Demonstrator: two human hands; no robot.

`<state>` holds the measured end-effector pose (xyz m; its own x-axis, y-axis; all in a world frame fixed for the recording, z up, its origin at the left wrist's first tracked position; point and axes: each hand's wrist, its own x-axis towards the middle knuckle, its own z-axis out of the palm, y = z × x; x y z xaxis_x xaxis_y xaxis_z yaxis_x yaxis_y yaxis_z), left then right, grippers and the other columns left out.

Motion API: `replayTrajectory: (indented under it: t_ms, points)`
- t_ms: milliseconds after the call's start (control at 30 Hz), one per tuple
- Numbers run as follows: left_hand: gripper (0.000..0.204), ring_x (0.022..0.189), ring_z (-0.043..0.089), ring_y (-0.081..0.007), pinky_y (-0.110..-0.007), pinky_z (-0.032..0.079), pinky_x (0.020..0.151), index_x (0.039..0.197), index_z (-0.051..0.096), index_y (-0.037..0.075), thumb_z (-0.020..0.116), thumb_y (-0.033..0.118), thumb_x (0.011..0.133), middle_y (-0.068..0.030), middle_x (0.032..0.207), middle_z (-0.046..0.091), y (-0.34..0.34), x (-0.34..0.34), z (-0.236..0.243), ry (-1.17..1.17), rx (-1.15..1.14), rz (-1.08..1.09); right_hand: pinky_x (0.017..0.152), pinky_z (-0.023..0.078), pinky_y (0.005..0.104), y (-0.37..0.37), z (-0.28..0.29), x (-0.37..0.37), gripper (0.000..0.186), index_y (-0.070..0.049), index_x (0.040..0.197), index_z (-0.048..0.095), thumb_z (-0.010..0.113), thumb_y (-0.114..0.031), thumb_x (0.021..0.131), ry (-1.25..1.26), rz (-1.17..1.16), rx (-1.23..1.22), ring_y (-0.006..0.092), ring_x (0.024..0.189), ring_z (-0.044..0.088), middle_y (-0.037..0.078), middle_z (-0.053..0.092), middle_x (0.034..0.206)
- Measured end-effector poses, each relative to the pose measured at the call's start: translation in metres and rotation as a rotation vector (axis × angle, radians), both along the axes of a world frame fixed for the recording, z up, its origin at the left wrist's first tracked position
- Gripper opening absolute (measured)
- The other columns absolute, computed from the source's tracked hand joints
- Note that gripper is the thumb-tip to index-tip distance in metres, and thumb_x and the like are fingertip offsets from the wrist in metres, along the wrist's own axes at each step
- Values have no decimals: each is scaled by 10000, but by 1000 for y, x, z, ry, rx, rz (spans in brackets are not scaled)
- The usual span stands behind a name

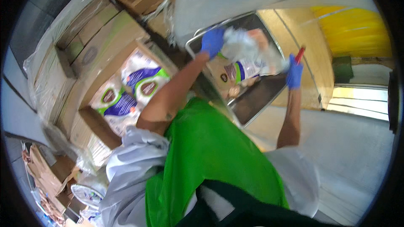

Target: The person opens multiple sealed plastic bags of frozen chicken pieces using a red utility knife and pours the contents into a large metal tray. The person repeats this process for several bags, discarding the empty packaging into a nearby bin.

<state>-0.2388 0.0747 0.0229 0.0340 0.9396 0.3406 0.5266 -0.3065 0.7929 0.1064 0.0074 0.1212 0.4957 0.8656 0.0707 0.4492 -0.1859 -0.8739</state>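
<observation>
My left hand (212, 42), in a blue glove, is closed on a clear and white plastic bag (242, 46), blurred by motion, at the far side of a dark metal tub (261, 107). Inside the tub lies a printed bag (242, 70) in white, purple and green, with pale lumpy pieces (249, 82) beside it. At the tub's right side, my right hand (294, 75), also gloved in blue, grips a red-handled tool (300, 54). Its red end sticks up past the fingers, and its working end cannot be made out.
An open cardboard box (101, 124) at the left holds several printed bags (145, 75). More cartons (94, 33) under clear wrap stand behind it. A wooden board (307, 50) and a yellow blurred surface (349, 29) lie at the right. Pale grey panels (345, 147) stand nearby.
</observation>
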Motion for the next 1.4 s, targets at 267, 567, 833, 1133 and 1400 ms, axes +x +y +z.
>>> replayTrajectory:
  t_ms: [267,567,833,1133,1400]
  points:
    - [234,825,577,-412,-463,454,753,852,670,54,478,58,718,-219,870,617,-16,103,2,-297,-233,-153,524,387,242,-59,-18,65,141,-100,850,527,619,-202,879,537,-238,253,84,608,497,-15,498,716]
    - [227,676,659,-199,-289,509,570,828,656,19,436,67,853,-88,720,628,44,156,115,-403,-212,-489,479,348,268,-50,101,117,208,-118,742,514,535,-209,927,-50,-332,491,71,555,414,-34,438,642]
    - [252,903,601,-367,-459,455,832,932,663,50,475,145,793,-204,929,632,10,162,-29,198,-297,-546,519,393,259,-79,-44,136,150,-98,851,569,701,-161,814,530,-350,133,81,585,468,-41,496,695]
    - [214,750,580,-218,-323,465,711,923,631,66,517,246,906,-37,811,602,10,119,-65,-366,-332,-495,559,499,303,-97,-4,69,142,-101,997,563,569,-208,903,1249,-174,91,156,677,580,11,561,780]
    - [403,978,542,-177,-302,426,836,1263,443,143,428,410,961,-64,1075,555,-149,110,-201,-895,-1179,-934,638,513,471,-47,90,23,156,-139,1032,558,505,-234,921,814,-27,177,234,771,611,43,612,888]
